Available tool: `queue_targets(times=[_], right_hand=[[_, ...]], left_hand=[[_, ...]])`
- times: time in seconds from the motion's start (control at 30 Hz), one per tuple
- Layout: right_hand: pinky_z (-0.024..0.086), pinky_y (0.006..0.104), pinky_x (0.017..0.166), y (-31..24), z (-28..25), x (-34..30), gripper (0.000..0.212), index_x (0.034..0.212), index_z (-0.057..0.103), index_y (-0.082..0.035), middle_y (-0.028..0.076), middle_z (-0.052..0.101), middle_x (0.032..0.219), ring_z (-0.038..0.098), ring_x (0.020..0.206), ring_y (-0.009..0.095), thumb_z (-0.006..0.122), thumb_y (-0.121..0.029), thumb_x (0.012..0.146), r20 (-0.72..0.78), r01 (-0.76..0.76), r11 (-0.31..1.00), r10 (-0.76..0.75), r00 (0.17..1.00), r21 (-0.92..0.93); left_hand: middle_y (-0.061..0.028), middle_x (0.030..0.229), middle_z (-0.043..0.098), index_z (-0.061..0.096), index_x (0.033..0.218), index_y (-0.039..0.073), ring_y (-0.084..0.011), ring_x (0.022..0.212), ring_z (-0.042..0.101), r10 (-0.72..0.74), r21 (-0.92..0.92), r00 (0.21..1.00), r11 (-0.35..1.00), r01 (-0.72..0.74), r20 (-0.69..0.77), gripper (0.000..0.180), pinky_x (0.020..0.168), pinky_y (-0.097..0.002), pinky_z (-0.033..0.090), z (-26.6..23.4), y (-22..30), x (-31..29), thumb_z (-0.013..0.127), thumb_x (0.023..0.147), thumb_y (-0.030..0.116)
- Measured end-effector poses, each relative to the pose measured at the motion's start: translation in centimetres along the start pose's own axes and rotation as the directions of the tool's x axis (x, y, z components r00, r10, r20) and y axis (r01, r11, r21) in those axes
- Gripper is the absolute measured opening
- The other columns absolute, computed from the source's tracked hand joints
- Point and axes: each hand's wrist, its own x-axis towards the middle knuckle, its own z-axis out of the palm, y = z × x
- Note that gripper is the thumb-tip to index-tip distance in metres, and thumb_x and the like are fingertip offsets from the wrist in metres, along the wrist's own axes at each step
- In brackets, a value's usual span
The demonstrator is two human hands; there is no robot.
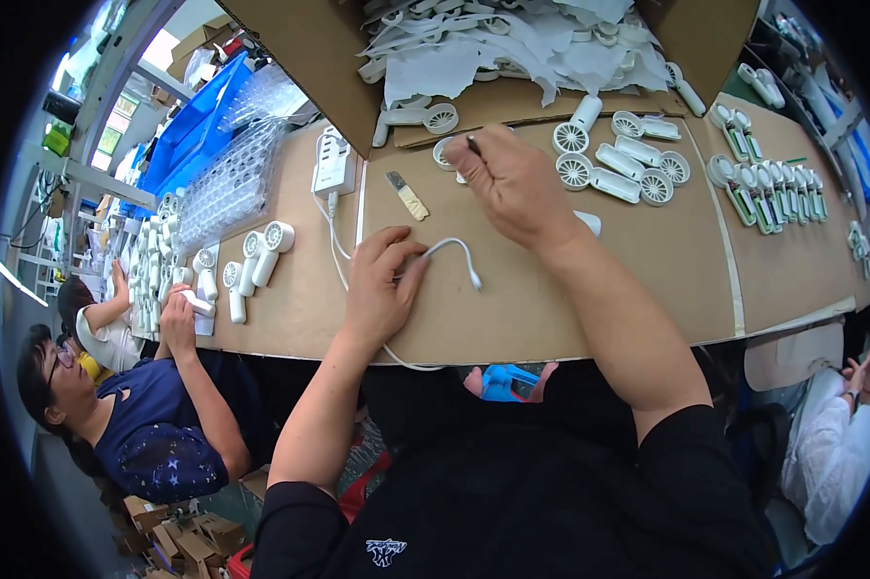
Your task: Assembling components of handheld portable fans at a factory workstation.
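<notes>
White cable [451,249]: lies near the front edge of the surface [647,289], long axis arching away from the left hand [382,285], whose fingers pinch it. Free plug end points toward the right hand [512,183], fingers closed on a small white fan part [447,152].

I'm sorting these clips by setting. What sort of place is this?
Probably a small factory assembly line: rows of identical white handheld fans on a cardboard-covered bench, a carton of parts, and a co-worker handling the same fans alongside.
</notes>
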Motion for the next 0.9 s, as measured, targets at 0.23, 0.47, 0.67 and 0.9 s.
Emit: queue_targets(times=[0.23,0.47,0.67,0.9], right_hand=[[0.051,0.0361,0.073,-0.6,1.6,-1.2,0.019,0.111,0.07,-0.009,0.005,0.064,0.105,0.063,0.081,0.025,0.062,-0.026,0.106,0.055,0.08,0.995,-0.083,0.995,0.064],[0.053,0.0401,0.085,-1.2,4.5,-3.0,0.017,0.112,0.066,-0.011,0.006,0.066,0.116,0.066,0.095,0.028,0.065,-0.016,0.096,0.356,0.227,0.969,-0.178,0.918,-0.1],[0.051,0.04,0.089,-1.1,2.1,-1.6,0.02,0.112,0.067,-0.01,0.007,0.067,0.116,0.065,0.101,0.029,0.065,-0.014,0.092,0.361,0.281,0.929,-0.184,0.914,-0.239],[0.051,0.0379,0.092,0.4,-3.9,-4.0,0.032,0.124,0.069,-0.008,0.008,0.069,0.119,0.065,0.105,0.028,0.069,-0.013,0.092,0.056,0.167,0.953,-0.158,0.986,-0.252]], left_hand=[[-0.0098,0.119,0.071,0.072,0.107,0.002,-0.0305,0.114,0.064,0.084,0.097,0.996,0.992,-0.084,0.01,0.015,0.105,-0.0409,0.047,-3.4,-2.1,-1.5,0.07,0.092,0.003],[-0.0109,0.116,0.071,0.068,0.106,0.002,-0.0301,0.115,0.064,-0.081,0.218,0.994,0.971,0.095,-0.072,0.014,0.109,-0.0413,0.046,-9.5,-5.5,-6.7,0.066,0.092,-0.002],[-0.0138,0.125,0.067,0.066,0.11,0.003,-0.0323,0.121,0.062,-0.019,0.237,0.968,0.968,0.08,-0.25,0.019,0.11,-0.0434,0.047,-8.9,-3.0,-6.3,0.065,0.092,-0.003],[-0.0145,0.127,0.067,0.067,0.109,0.003,-0.0311,0.116,0.064,0.13,-0.132,0.971,0.979,-0.158,-0.199,0.024,0.1,-0.0392,0.052,-2.7,5.1,-2.3,0.07,0.086,-0.005]])
